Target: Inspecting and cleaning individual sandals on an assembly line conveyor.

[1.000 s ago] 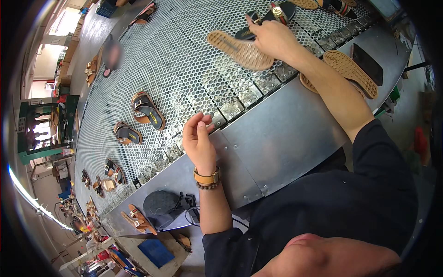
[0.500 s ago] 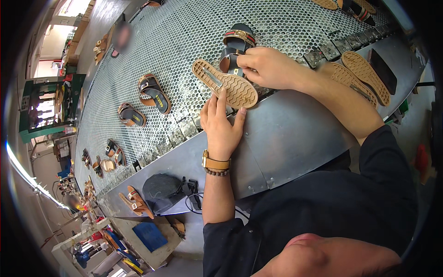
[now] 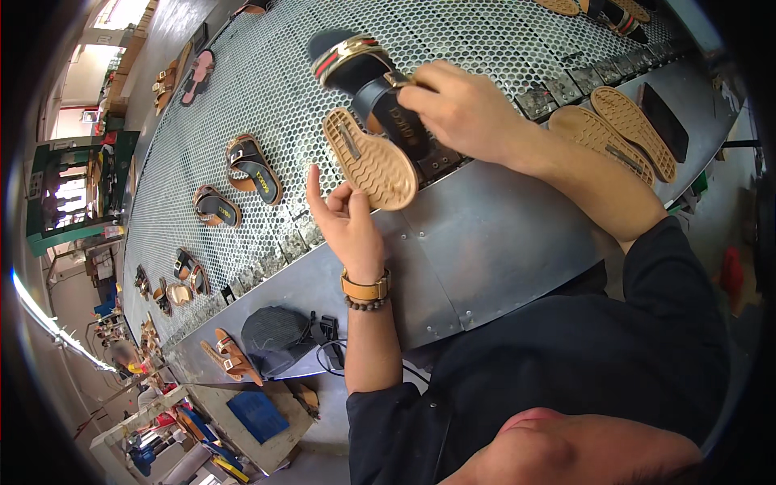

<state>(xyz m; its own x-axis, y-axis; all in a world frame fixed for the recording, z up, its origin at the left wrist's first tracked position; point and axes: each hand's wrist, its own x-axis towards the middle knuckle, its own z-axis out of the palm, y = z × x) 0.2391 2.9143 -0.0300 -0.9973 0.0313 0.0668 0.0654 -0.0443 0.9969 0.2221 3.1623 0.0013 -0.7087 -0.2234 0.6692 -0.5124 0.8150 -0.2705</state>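
Note:
My right hand [image 3: 465, 113] pinches the black sandal [image 3: 400, 121] by its strap near a gold buckle. This sandal has a red, green and gold band across its far strap. It is tilted above the perforated surface. Close beside it is a tan sole [image 3: 372, 162] with its wavy tread facing up. My left hand [image 3: 349, 230] grips the sole's near edge, thumb against it, index finger stretched out. Whether an upper is attached beneath this sole is hidden. A strap watch and a beaded bracelet circle my left wrist.
The perforated table [image 3: 295, 89] holds more sandals, including a black pair [image 3: 257, 171] on the left. Two tan soles [image 3: 602, 137] and a dark flat phone-like object [image 3: 663, 121] lie right. A dark cap [image 3: 279, 335] and brown sandal [image 3: 234, 356] are on the metal ledge [image 3: 420, 283].
The black sandal has been lifted and swung left by my right hand. The tan sole has turned and shifted slightly left. My left hand has moved left, its index finger now off the sole.

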